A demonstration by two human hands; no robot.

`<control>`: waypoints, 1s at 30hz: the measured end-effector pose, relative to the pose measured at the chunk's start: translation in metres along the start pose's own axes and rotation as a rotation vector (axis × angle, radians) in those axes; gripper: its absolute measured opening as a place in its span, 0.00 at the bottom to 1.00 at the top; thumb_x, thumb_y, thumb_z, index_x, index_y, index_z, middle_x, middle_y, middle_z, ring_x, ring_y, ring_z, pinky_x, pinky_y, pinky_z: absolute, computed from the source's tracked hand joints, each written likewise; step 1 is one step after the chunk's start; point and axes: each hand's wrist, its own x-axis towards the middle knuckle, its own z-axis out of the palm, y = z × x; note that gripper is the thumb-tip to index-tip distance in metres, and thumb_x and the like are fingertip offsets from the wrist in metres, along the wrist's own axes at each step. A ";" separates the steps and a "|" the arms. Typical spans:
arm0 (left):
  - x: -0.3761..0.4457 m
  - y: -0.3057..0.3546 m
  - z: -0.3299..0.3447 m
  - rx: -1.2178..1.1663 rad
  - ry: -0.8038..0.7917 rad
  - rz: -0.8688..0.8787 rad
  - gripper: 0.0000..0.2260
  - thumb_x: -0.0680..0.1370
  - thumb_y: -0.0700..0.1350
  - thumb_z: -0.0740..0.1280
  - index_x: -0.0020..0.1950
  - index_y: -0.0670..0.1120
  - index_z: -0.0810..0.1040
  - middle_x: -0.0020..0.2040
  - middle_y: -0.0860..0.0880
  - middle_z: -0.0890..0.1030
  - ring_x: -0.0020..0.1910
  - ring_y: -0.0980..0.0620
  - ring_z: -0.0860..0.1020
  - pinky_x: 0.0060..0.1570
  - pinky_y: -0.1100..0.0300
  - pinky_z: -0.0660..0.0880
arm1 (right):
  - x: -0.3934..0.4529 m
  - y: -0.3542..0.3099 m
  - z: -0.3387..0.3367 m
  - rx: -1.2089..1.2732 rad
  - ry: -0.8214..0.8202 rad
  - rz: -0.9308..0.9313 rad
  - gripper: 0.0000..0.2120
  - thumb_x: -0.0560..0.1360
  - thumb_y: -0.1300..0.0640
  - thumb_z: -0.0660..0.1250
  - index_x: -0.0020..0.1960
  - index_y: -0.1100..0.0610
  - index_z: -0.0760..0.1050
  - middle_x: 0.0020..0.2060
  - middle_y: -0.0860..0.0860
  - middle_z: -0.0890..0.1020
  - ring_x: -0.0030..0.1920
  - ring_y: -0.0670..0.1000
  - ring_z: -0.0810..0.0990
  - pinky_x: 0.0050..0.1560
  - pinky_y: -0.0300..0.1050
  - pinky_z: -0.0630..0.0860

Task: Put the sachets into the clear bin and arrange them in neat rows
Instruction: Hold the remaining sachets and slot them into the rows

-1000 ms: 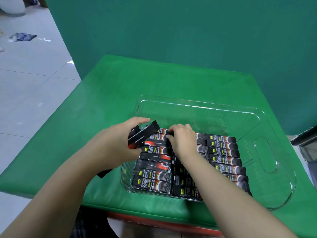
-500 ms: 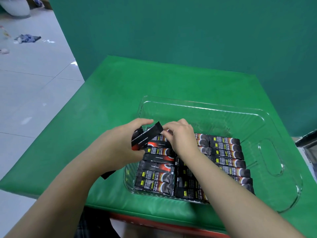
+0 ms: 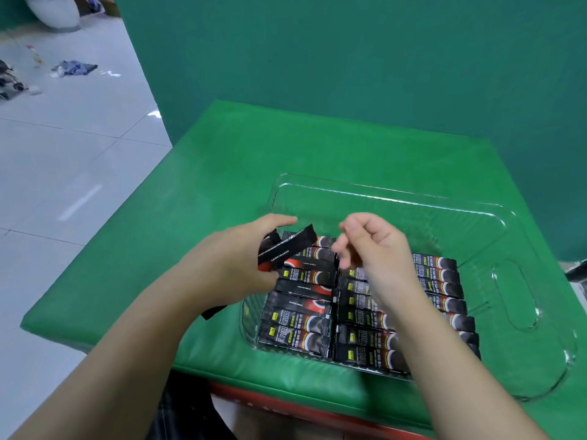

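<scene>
A clear plastic bin [image 3: 394,201] sits on the green table [image 3: 241,173]. Black sachets [image 3: 298,328] lie side by side in rows across its near half. My left hand [image 3: 235,265] grips a small bunch of black sachets [image 3: 287,246] at the bin's left rim; their lower ends stick out below my wrist. My right hand [image 3: 378,246] hovers just above the rows, beside the held bunch, with its fingers loosely curled and nothing in it. The far half of the bin holds no sachets.
A green backdrop [image 3: 349,58] rises right behind the table. White tiled floor [image 3: 63,154] with scattered litter lies to the left. The bin's right end has a handle cut-out [image 3: 516,300]. The table's red front edge [image 3: 286,404] is near my body.
My right hand has lifted off the rows in the bin and risen toward the bunch in my left hand. My left hand has stayed put with its sachets.
</scene>
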 end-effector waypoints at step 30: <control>0.002 0.002 0.001 0.142 0.016 -0.007 0.32 0.74 0.46 0.66 0.71 0.67 0.57 0.37 0.56 0.76 0.30 0.56 0.73 0.33 0.58 0.72 | 0.024 0.036 -0.009 -1.056 -0.182 -0.077 0.10 0.77 0.59 0.64 0.57 0.55 0.68 0.47 0.49 0.74 0.45 0.49 0.71 0.44 0.43 0.67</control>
